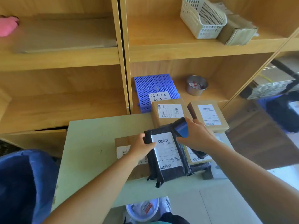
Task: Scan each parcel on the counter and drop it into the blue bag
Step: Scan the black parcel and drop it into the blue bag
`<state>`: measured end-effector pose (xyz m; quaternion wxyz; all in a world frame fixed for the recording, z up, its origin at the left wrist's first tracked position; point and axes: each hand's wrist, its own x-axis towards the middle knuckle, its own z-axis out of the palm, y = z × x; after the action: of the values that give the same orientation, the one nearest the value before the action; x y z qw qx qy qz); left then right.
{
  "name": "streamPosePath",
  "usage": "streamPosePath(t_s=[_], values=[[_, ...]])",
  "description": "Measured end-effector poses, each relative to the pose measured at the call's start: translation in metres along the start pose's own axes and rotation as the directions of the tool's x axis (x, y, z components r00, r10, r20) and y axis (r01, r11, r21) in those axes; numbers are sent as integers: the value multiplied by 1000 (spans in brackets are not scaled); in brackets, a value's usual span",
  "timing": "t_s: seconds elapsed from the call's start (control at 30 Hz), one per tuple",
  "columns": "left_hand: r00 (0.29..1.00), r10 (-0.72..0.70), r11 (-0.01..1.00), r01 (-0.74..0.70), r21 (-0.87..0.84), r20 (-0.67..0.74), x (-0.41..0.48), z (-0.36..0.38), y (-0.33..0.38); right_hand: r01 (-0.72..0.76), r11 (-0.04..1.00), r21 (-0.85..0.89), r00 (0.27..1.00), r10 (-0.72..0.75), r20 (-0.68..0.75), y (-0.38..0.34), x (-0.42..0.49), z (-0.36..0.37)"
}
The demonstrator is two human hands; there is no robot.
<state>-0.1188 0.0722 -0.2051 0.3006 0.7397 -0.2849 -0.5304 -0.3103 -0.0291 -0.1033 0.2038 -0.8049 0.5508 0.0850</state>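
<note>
A black plastic-wrapped parcel with a white barcode label lies on the pale green counter. My left hand grips its upper left corner. Over the parcel's top right corner my right hand holds a dark scanner with a blue face. A flat brown parcel lies partly under my left hand and the black parcel. Two brown boxes with labels sit behind. Another labelled parcel peeks out at the right. The blue bag gapes at the lower left.
Wooden shelves rise behind the counter. They hold a blue plastic grid with a handwritten note, a metal cup, a white basket and cardboard. A white bin stands below the counter's front edge. Stacked flat cartons lie at right.
</note>
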Motion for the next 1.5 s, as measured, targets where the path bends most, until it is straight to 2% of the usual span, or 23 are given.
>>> streamPosePath(t_s=[0.1, 0.2, 0.37, 0.47, 0.57, 0.67, 0.73, 0.83, 0.93, 1.17, 1.37, 1.5], values=[[994, -88, 995, 90, -35, 66, 3, 26, -21, -31, 999, -30, 993, 34, 115, 15, -16, 23], [982, -117, 981, 138, -139, 151, 8, 46, -40, -65, 997, -53, 978, 74, 193, 23, -28, 39], [985, -71, 987, 91, -132, 155, 21, 59, -64, -90, 994, -68, 968, 104, 230, 31, -40, 53], [997, 0, 993, 9, -122, 75, 15, 59, -60, -77, 994, -71, 964, 92, 250, 33, -47, 56], [991, 101, 995, -102, -7, -94, 8, 61, -59, -35, 998, -44, 963, 46, 265, 37, -55, 54], [946, 182, 979, -149, 137, -269, 5, 60, -57, -15, 999, -43, 960, 26, 280, 40, -59, 46], [911, 230, 969, -183, 166, -343, 2, 59, -55, -10, 998, -69, 962, 28, 270, 41, -60, 39], [858, 275, 961, -242, 132, -433, -6, 55, -49, 6, 996, -84, 969, 14, 246, 43, -62, 30], [836, 243, 960, -279, -1, -493, -9, 53, -50, 36, 996, -83, 976, -17, 217, 43, -63, 22], [947, 80, 891, -208, -403, -312, -14, 54, -51, 59, 995, -85, 970, -38, 238, 35, -59, 17], [980, 93, 832, -173, -528, -174, -18, 55, -53, 63, 994, -90, 962, -37, 269, 38, -56, 21], [988, 76, 803, -141, -579, -135, -18, 55, -53, 71, 991, -113, 959, -37, 282, 38, -57, 26]])
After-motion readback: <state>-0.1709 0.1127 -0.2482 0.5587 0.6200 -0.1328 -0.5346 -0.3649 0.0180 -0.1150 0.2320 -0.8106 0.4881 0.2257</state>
